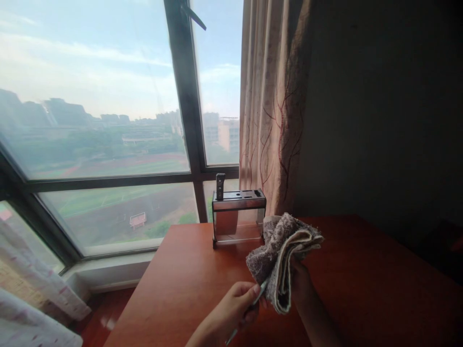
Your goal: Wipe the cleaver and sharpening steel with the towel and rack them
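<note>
My left hand point(241, 304) is closed round a slim, shiny metal utensil point(261, 290). Its lower end juts out below my fingers, and its upper end meets the cloth; which kind it is I cannot tell. A thick grey fluffy cloth point(271, 241) with a pale edging is bunched in folds above the table. My right hand point(299, 272) grips this cloth from behind and below, its fingers mostly hidden by the folds. Just beyond the cloth stands a clear-sided knife block point(238, 205) with a slotted top. One dark riveted knife handle point(220, 187) sticks up from its left end.
Both hands are over a reddish-brown wooden table point(173, 279). Its left edge slants beside a large window point(97, 144). A beige patterned curtain point(271, 106) hangs behind the knife block. White curtain fabric point(32, 308) lies at the lower left, and the right side is dark.
</note>
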`<state>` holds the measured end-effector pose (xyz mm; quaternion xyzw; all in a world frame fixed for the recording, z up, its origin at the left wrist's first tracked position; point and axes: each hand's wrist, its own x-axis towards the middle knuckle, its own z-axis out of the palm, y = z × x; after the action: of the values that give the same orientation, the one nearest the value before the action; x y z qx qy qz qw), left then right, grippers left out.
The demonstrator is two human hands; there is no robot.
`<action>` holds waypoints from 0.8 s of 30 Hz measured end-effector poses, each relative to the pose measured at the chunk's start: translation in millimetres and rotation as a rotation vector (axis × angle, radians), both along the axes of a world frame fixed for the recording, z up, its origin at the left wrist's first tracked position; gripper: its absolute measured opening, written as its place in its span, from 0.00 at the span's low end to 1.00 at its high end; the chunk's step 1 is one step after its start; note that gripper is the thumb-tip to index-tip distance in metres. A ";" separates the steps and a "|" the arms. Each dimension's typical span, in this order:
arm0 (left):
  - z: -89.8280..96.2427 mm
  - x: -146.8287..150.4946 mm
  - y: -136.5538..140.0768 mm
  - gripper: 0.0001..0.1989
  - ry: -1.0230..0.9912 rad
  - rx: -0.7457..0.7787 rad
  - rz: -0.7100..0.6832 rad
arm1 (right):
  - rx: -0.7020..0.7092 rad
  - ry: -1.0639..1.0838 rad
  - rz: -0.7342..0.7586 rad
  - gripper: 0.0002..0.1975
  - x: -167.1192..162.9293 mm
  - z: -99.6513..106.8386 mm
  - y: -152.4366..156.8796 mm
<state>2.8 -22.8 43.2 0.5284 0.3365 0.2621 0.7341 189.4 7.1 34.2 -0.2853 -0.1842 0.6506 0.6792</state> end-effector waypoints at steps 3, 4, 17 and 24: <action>-5.1 1.3 5.8 0.26 0.070 0.146 0.139 | -0.019 0.002 -0.065 0.18 -5.0 8.4 2.0; -7.0 1.0 8.1 0.27 0.108 0.220 0.191 | -0.010 -0.019 -0.102 0.19 -7.8 11.8 3.1; 3.4 -14.6 10.6 0.14 0.935 1.241 0.439 | -0.044 0.001 -0.246 0.26 -14.0 15.7 12.9; -5.6 -4.2 11.5 0.20 0.644 0.818 0.273 | -0.037 0.081 -0.218 0.20 -2.1 12.6 15.2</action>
<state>-1.4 -11.4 37.6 0.7763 0.4807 0.2894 0.2873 187.2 22.3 46.8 -0.2898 -0.1123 0.5871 0.7475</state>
